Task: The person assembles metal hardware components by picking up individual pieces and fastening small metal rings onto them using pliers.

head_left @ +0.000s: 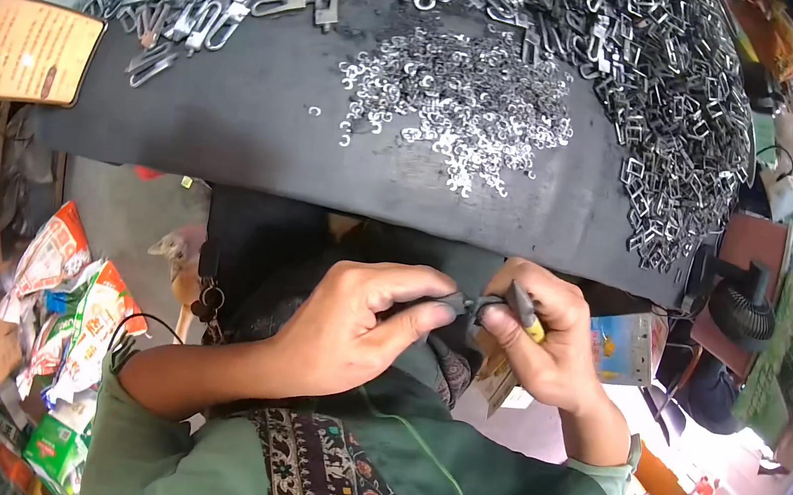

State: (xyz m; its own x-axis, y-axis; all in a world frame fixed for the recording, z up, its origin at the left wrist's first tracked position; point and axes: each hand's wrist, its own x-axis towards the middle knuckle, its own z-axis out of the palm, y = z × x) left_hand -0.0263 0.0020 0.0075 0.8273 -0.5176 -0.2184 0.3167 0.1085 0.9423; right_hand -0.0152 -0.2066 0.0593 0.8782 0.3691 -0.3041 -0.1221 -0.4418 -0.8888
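Both hands meet in front of my chest, just below the table's near edge. My left hand (347, 321) is closed, its thumb and forefinger pinching a small dark metal piece (452, 302) mostly hidden by the fingers. Close beside it, my right hand (554, 343) is wrapped round a small tool with a grey tapered end and a yellow part (526, 315). The right thumb and forefinger also press at a dark bit by the left fingertips; whether the two pieces are joined, I cannot tell. Beyond the hands, small silver C-shaped rings (475, 108) lie in a loose heap.
On the dark table (232, 126), long looped metal links (211, 18) pile up at the back left. Dark rectangular metal loops (679, 155) heap along the right. A small black fan (744, 311) stands off the right corner. Colourful bags (95, 328) lie at lower left.
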